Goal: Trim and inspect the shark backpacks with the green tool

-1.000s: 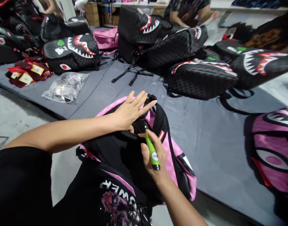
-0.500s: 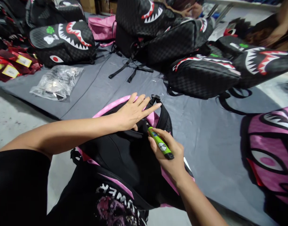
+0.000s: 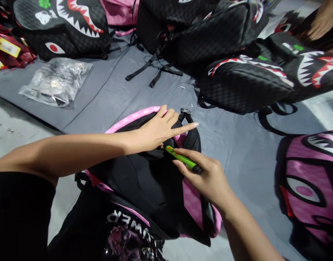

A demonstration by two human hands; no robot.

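Note:
A pink and black backpack (image 3: 144, 181) lies back side up in front of me on a grey mat (image 3: 231, 152). My left hand (image 3: 161, 128) rests flat on its top, fingers stretched out and pointing right, near the black carry handle (image 3: 186, 116). My right hand (image 3: 207, 177) is closed around a green marker-like tool (image 3: 183, 159), whose tip touches the bag just below my left hand.
Black shark-mouth backpacks (image 3: 231, 79) are piled at the back and right. A pink shark-face backpack (image 3: 310, 185) lies at the right. A clear plastic bag (image 3: 56, 81) sits at the left, red tags (image 3: 5, 50) beyond it. Another person's hand (image 3: 323, 20) shows at top right.
The view has tilted down and closer. My right hand turned the green tool flatter, tip pushed left under my left hand. My left hand stayed on the bag.

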